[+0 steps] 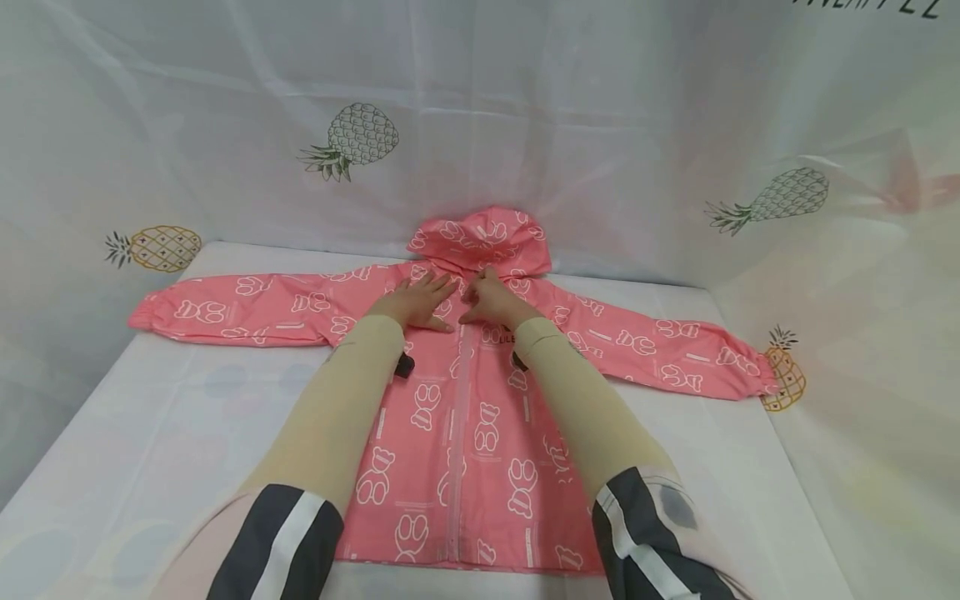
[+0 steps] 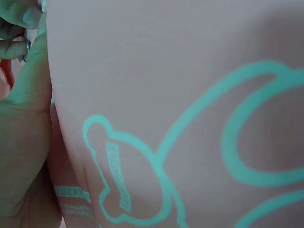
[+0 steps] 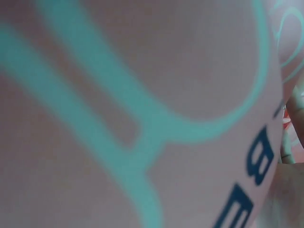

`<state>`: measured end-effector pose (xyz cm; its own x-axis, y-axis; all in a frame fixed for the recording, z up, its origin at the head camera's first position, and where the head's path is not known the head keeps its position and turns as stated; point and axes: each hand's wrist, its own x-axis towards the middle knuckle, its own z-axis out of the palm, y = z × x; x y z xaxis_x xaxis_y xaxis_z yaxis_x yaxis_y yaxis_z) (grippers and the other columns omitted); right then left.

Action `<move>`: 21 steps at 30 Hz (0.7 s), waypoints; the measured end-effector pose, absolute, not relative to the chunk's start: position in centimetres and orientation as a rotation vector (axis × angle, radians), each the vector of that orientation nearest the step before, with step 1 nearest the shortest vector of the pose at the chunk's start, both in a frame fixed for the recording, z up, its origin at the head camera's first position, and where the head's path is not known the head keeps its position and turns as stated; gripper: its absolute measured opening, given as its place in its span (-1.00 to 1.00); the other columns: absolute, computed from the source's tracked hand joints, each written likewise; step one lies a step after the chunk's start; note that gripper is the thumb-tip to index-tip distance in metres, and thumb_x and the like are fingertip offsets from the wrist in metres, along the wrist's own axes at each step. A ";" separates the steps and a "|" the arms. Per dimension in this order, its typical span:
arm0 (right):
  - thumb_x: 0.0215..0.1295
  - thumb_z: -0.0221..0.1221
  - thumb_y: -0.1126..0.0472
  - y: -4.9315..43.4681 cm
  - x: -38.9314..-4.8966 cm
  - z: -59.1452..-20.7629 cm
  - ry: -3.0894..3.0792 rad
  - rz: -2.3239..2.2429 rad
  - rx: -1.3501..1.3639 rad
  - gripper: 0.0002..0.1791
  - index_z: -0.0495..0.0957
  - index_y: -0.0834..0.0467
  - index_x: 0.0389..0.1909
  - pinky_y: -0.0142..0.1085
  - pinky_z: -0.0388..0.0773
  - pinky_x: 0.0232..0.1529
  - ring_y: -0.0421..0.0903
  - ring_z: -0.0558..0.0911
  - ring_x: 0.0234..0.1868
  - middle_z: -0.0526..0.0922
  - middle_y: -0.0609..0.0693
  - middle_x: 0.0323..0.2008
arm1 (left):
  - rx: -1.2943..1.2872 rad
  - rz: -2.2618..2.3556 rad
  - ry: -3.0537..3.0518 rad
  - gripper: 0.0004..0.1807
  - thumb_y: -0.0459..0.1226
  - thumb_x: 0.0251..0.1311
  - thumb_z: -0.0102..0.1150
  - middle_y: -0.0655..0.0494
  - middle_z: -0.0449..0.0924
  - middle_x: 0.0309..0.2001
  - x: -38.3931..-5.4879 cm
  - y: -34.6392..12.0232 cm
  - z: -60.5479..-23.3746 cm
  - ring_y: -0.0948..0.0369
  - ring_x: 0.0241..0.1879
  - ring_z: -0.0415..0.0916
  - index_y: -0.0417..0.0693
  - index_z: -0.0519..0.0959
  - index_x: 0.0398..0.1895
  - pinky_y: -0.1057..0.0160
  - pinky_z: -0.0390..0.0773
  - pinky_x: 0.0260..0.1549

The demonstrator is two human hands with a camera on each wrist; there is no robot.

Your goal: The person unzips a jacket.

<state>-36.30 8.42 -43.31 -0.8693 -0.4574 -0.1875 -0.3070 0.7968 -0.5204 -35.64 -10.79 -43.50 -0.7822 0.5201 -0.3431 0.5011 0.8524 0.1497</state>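
A pink hooded jacket [image 1: 427, 467] with white cartoon outlines lies front up, its sleeves spread to both sides. Down its middle runs a zipper [image 1: 459, 417], closed along the visible length. My left hand [image 1: 416, 300] rests on the jacket just below the hood [image 1: 487, 237], fingers extended. Beside it, the fingers of my right hand [image 1: 495, 300] curl and pinch at the zipper's top end by the collar. Small metal shows by the right fingers [image 2: 14, 50] in the left wrist view; the pull itself is mostly hidden. Jacket fabric [image 3: 199, 61] fills most of the right wrist view.
Under the jacket is a white-covered table [image 1: 225, 417]. A pale curtain [image 1: 525, 150] with pineapple prints hangs behind the table and at both sides. The hood lies close to the back curtain, and the right sleeve's cuff [image 1: 761, 379] reaches the table's right edge.
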 end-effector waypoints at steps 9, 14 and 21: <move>0.15 0.40 0.12 8.4 -35.9 -43.4 2.669 -0.708 -0.559 -0.70 0.60 0.22 -0.21 -0.20 0.46 0.02 0.00 0.49 0.00 0.52 0.15 -0.01 | 0.779 0.012 2.623 0.06 0.33 0.18 0.05 -0.03 -0.41 0.56 -35.9 -10.6 -43.7 -0.09 0.49 -0.51 0.23 -0.24 0.58 -0.29 -0.29 0.34; 0.15 0.39 0.15 8.7 -35.9 -43.9 2.638 -0.747 -0.597 -0.67 0.63 0.25 -0.14 -0.27 0.48 -0.05 -0.10 0.54 -0.19 0.64 0.04 -0.17 | 0.746 -0.003 2.620 0.10 0.36 0.12 0.08 -0.02 -0.45 0.56 -35.4 -10.4 -43.3 -0.08 0.50 -0.53 0.27 -0.25 0.58 -0.27 -0.31 0.35; 0.07 0.43 0.21 9.3 -35.1 -43.6 2.621 -0.783 -0.663 -0.62 0.63 0.30 -0.11 -0.27 0.48 -0.08 -0.07 0.51 -0.23 0.64 0.07 -0.21 | 0.756 -0.004 2.629 0.13 0.36 0.09 0.12 -0.08 -0.42 0.56 -35.0 -10.2 -42.9 -0.10 0.49 -0.51 0.21 -0.21 0.58 -0.28 -0.28 0.34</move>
<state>-35.13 9.29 -43.65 -0.8388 -0.5167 -0.1717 -0.3379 0.7412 -0.5801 -34.95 -10.25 -42.93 -0.7724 0.5089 -0.3800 0.5099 0.8536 0.1066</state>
